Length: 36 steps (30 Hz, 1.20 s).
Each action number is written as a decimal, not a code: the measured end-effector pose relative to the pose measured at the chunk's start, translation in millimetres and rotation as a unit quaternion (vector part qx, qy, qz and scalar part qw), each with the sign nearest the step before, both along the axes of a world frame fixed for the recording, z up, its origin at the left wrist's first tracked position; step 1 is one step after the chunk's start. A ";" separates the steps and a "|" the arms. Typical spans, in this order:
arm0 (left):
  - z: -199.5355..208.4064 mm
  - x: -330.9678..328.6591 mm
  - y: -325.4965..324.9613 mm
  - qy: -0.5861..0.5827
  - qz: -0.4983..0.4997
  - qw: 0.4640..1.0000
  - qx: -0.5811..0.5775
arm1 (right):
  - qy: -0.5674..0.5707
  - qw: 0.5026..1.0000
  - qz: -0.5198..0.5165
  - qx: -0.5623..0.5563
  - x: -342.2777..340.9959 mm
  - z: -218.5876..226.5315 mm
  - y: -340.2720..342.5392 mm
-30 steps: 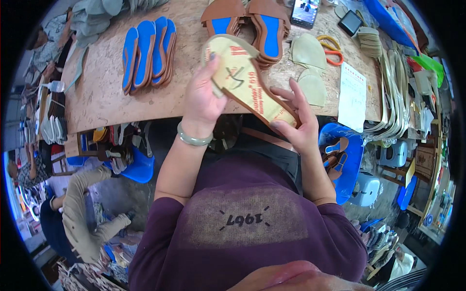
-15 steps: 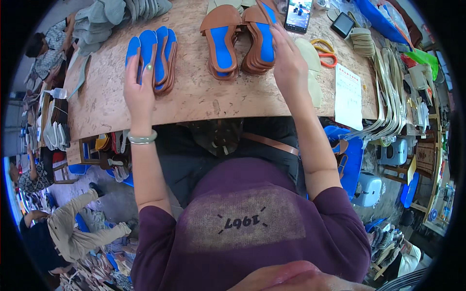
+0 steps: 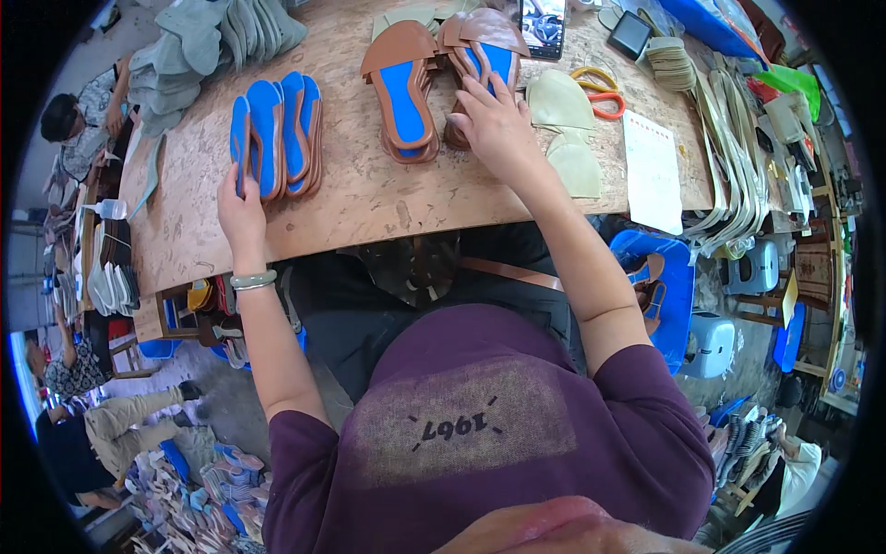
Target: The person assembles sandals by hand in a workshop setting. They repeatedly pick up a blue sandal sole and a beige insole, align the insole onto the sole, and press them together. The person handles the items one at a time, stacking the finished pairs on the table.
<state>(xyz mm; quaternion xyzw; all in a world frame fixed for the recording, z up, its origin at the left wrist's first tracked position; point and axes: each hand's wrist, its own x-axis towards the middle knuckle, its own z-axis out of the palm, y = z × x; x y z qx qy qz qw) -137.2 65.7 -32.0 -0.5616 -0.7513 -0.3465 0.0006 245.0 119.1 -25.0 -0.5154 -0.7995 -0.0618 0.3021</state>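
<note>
My left hand (image 3: 242, 217) pinches the lower end of a blue insole with a brown edge (image 3: 240, 138), the leftmost of a fanned row. More blue insoles (image 3: 266, 129) with brown edges lean beside it, overlapping. My right hand (image 3: 503, 134) lies with fingers apart on the right pile of brown-and-blue sandal soles (image 3: 498, 60), each with a brown half-round piece across its far end. Part of that pile is hidden under the hand. Just left of it stands a matching pile (image 3: 403, 102), untouched.
Pale half-round pieces (image 3: 561, 100) and orange-and-yellow-handled scissors (image 3: 602, 92) lie right of my right hand. A phone (image 3: 542, 26) stands behind. Grey-green cut pieces (image 3: 175, 69) are heaped far left. A paper sheet (image 3: 653, 171) and long pale strips (image 3: 738, 166) lie at the right.
My left hand has slid down to the leftmost insole's near end. My right hand has moved left and nearer, from the right pile's far edge onto its top; the view has shifted slightly.
</note>
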 end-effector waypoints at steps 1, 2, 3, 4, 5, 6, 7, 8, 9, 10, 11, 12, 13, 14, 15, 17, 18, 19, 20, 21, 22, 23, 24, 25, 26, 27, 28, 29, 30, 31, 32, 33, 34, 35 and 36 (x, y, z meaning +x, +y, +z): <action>-2.9 -5.9 1.5 0.007 0.001 1.000 0.020 | 0.018 1.000 0.000 -0.009 0.0 -2.6 -0.3; -6.9 -12.8 2.5 0.015 0.001 0.999 0.039 | 0.026 1.000 0.013 0.011 0.6 -7.0 1.4; -8.2 -13.9 2.6 0.022 0.002 0.998 0.057 | 0.033 0.999 0.025 0.029 0.6 -11.5 2.8; -10.7 -13.7 2.8 0.008 0.009 0.997 0.083 | 0.041 0.997 0.038 0.048 0.9 -14.5 3.9; -13.2 -13.2 2.8 -0.005 0.016 0.994 0.108 | 0.043 0.997 0.038 0.060 1.3 -16.3 4.3; -9.9 -6.9 2.7 -0.020 0.022 0.991 0.133 | 0.044 0.996 0.037 0.072 1.1 -16.6 4.2; -6.2 -1.0 1.1 -0.040 0.033 0.988 0.146 | 0.045 0.995 0.037 0.084 0.5 -16.5 4.0; -1.8 4.9 -2.1 -0.061 0.045 0.984 0.159 | 0.045 0.994 0.029 0.093 -0.6 -14.8 3.0; 7.5 15.4 -5.7 -0.081 0.054 0.980 0.172 | 0.045 0.993 0.020 0.103 -1.9 -10.6 0.6; 15.3 23.8 -9.9 -0.096 0.051 0.975 0.195 | 0.046 0.993 0.013 0.111 -2.8 -7.3 -1.5; 23.3 32.8 -13.9 -0.111 0.048 0.968 0.218 | 0.049 0.994 0.016 0.099 -2.3 -5.9 -2.9; 32.1 44.4 -17.9 -0.127 0.042 0.962 0.240 | 0.052 0.995 0.018 0.087 -1.2 -4.5 -4.7; 40.1 62.5 -24.0 -0.194 -0.006 0.946 0.261 | 0.053 0.996 0.022 0.074 -0.1 -2.6 -7.0; 48.0 89.2 -29.3 -0.240 -0.060 0.928 0.278 | 0.093 0.992 0.055 0.069 1.7 8.0 -13.5; 56.3 119.2 -38.5 -0.282 -0.108 0.907 0.294 | 0.134 0.984 0.094 0.063 2.1 26.4 -24.9; 50.0 170.1 -54.9 -0.290 -0.197 0.894 0.280 | 0.336 0.920 0.192 -0.065 1.3 47.6 -55.9; 31.8 190.5 -62.5 -0.230 -0.198 0.912 0.277 | 0.486 0.819 0.242 -0.184 -1.5 54.0 -72.8; 41.7 212.6 -71.8 -0.095 -0.259 0.940 0.199 | 0.613 0.678 0.281 -0.292 -2.0 55.8 -82.1; 26.9 236.0 -76.2 -0.159 -0.327 0.913 0.185 | 0.653 0.647 0.276 -0.282 2.5 54.0 -85.9; 32.0 256.5 -74.9 -0.182 -0.375 0.901 0.118 | 0.691 0.615 0.265 -0.272 12.7 50.8 -89.6; 30.0 268.9 -70.0 -0.247 -0.423 0.869 0.066 | 0.727 0.580 0.259 -0.261 25.0 46.5 -91.4; 30.9 280.7 -65.3 -0.306 -0.427 0.851 0.023 | 0.752 0.574 0.220 -0.235 41.4 42.4 -89.0; 29.2 292.4 -53.5 -0.278 -0.426 0.858 0.063 | 0.779 0.567 0.175 -0.204 62.5 38.6 -84.7; 24.3 299.2 -39.6 -0.197 -0.436 0.876 0.055 | 0.772 0.590 0.141 -0.189 84.6 31.3 -78.5; 18.1 305.4 -27.0 -0.117 -0.443 0.888 0.046 | 0.762 0.615 0.106 -0.173 103.9 23.4 -72.3; 13.5 313.9 -17.4 -0.074 -0.443 0.893 0.033 | 0.756 0.624 0.091 -0.176 117.8 15.9 -68.3; 9.4 323.4 -10.2 -0.032 -0.440 0.897 0.019 | 0.749 0.633 0.075 -0.182 129.2 8.3 -65.2; 6.4 331.5 -6.2 0.011 -0.436 0.900 0.004 | 0.742 0.641 0.061 -0.188 134.7 0.7 -62.6; 3.7 338.7 -3.1 0.011 -0.438 0.899 -0.010 | 0.746 0.636 0.054 -0.193 136.0 -9.2 -60.3; 2.3 345.1 -0.5 0.012 -0.438 0.899 -0.023 | 0.749 0.630 0.049 -0.199 136.1 -18.8 -57.6; 0.9 350.2 1.2 0.012 -0.437 0.899 -0.036 | 0.752 0.625 0.043 -0.205 136.9 -26.2 -55.5; -2.7 353.9 2.0 -0.003 -0.436 0.899 -0.029 | 0.749 0.628 0.042 -0.205 137.0 -29.7 -55.5; -6.2 357.1 2.6 -0.017 -0.435 0.900 -0.022 | 0.750 0.627 0.050 -0.204 138.1 -31.4 -55.9; -8.7 359.2 3.6 -0.031 -0.434 0.900 -0.015 | 0.752 0.625 0.057 -0.202 138.2 -32.2 -56.8; -9.3 361.0 6.0 -0.078 -0.424 0.902 -0.039 | 0.753 0.623 0.064 -0.200 137.7 -31.7 -57.9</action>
